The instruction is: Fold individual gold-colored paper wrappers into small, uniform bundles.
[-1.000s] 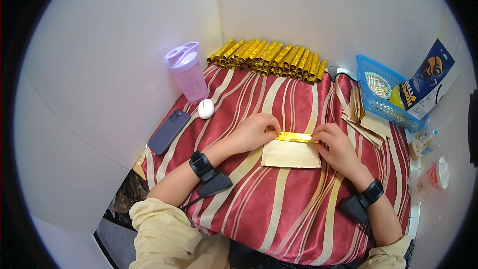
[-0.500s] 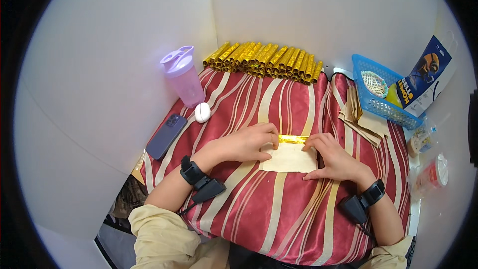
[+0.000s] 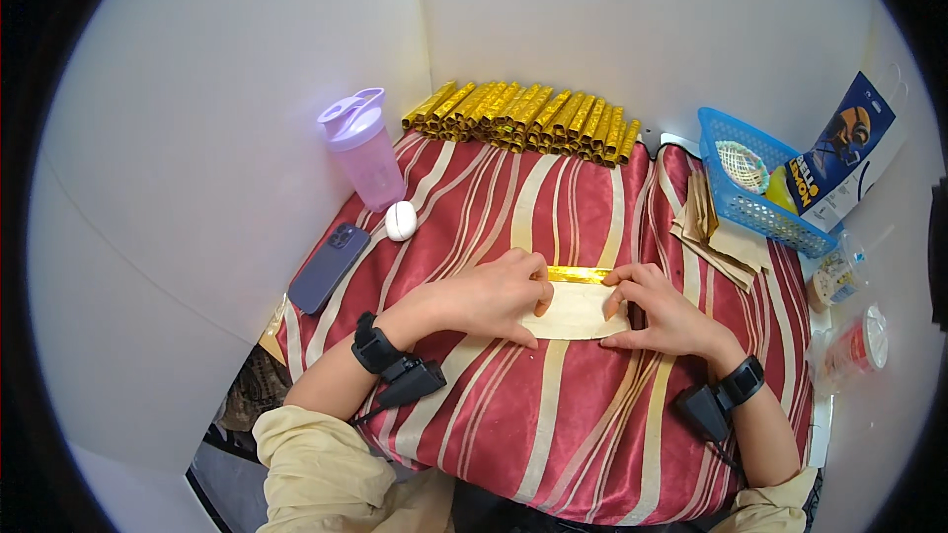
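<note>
A small cream paper sheet (image 3: 573, 311) lies flat on the striped cloth in front of me, with a shiny gold band (image 3: 580, 274) along its far edge. My left hand (image 3: 499, 298) grips the sheet's left end: its curled fingers rest near the gold band and the thumb is at the near edge. At the right end my right hand (image 3: 660, 311) does likewise, fingers bent on the far side and thumb on the near corner. The undersides of the fingertips are hidden.
Gold paper tubes (image 3: 523, 118) are stacked against the back wall. On the left are a purple shaker bottle (image 3: 367, 163), a white rounded case (image 3: 401, 221) and a phone (image 3: 330, 268). On the right are brown papers (image 3: 726, 242), a blue basket (image 3: 760, 217) and plastic cups (image 3: 839, 271).
My left thumb has moved down to the sheet's near edge, and the left fingers have curled in more. The fingers of my right hand have bent inward over the paper.
</note>
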A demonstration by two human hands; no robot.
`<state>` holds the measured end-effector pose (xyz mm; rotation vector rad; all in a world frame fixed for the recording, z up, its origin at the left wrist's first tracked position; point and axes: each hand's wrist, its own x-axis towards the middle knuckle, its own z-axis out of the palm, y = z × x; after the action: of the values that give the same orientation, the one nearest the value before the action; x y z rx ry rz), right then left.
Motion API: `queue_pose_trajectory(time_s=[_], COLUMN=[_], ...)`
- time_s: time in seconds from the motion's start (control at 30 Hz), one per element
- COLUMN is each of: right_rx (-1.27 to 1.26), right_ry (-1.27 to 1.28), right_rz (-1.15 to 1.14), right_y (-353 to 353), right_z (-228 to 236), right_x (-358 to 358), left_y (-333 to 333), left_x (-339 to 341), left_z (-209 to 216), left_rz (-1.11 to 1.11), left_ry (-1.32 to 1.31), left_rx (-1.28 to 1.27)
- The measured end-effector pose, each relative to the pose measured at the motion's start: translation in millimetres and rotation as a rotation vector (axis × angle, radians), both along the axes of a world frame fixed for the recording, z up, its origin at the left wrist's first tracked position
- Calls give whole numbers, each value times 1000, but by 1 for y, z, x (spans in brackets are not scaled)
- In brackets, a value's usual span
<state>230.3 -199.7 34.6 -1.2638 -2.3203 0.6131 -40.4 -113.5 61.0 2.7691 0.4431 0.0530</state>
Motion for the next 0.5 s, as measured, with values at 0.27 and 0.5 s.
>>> queue_pose_trajectory(time_s=[0.27, 0.5], right_rx=[-42, 85], right_ry=[25, 23], right_rz=[-29, -59], right_y=[0, 2], right_z=[1, -5], right_x=[1, 0], left_y=[7, 5], left_x=[-2, 3], left_z=[-8, -9], left_rz=[5, 91], left_ry=[-69, -83], left_rx=[-36, -76])
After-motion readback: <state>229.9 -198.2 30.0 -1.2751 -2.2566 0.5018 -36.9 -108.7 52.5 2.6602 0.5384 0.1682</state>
